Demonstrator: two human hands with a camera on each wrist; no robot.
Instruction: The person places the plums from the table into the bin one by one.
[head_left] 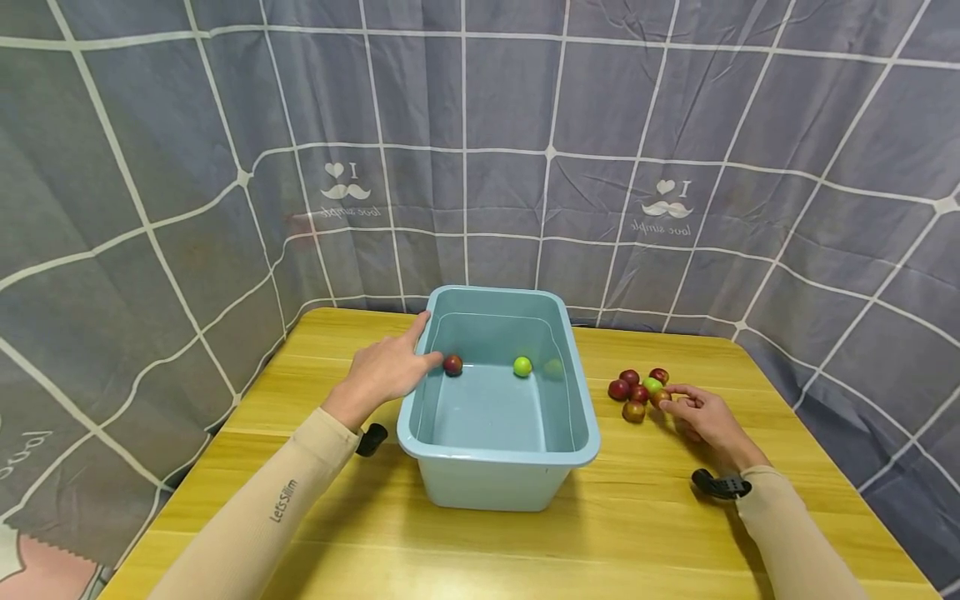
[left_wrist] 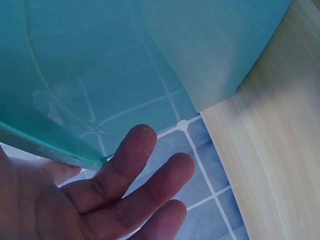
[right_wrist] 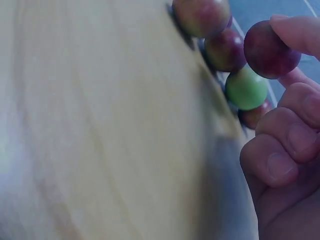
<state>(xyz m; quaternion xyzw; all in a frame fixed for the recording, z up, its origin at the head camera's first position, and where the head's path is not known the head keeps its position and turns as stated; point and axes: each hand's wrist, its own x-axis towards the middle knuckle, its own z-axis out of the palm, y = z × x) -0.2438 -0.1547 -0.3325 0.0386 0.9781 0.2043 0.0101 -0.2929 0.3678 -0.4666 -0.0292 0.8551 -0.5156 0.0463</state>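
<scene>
Grey checked cloth (head_left: 502,92) hangs creased behind the glossy wood-grain table (head_left: 652,533). Your right hand (head_left: 708,425) pinches a round, smooth, reddish plum (right_wrist: 270,52) beside the other fruit (head_left: 638,394) toward the table's right edge. From that grip, the pale-blue plastic tub (head_left: 498,458) lies to the left, its long axis running from the table's front edge toward the back; your left hand (head_left: 386,367) holds its left rim, thumb inside.

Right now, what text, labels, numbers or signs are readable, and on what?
"LetsSlim": left sleeve; letter case uncertain.
"I" with heart and moustache, above "love simple": curtain, twice, mirrored.
Curtain's lower-left edge: lettering cut off, not fully readable.
No numbers readable; no text readable on the tub.
</scene>
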